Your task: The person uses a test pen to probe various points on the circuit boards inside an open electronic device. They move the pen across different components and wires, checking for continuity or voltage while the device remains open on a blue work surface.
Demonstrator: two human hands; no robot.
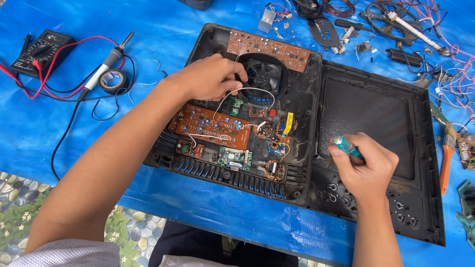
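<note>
Right now the left hand [210, 77] rests on the open casing [198, 47], fingers curled together at the white wire [247, 90] beside the fan [263, 75]; whether they actually pinch the wire I cannot tell. The right hand [368, 165] is closed around a teal screwdriver [345, 145], its clear butt end poking out up and to the left, over the black cover [420, 113] that lies touching the casing's right side. The tool's shaft is hidden in the fist, so I cannot tell where the tip sits; its long axis seems to run from upper left down toward the wrist.

That wire looks thin, limp and light, looping from the hand across to the orange board [210, 123]. I would judge it easy to tear at its solder ends, so it is better taken mid-span than near a joint. The boards look stiff but fragile, best held by their edges. The casing is rigid plastic, its long axis running left to right across the blue surface [163, 24], vents toward the person.

Further out, a soldering iron [106, 64], a tape roll [112, 80] and a multimeter [42, 52] lie to the left; orange-handled pliers [446, 160] lie to the right.
</note>
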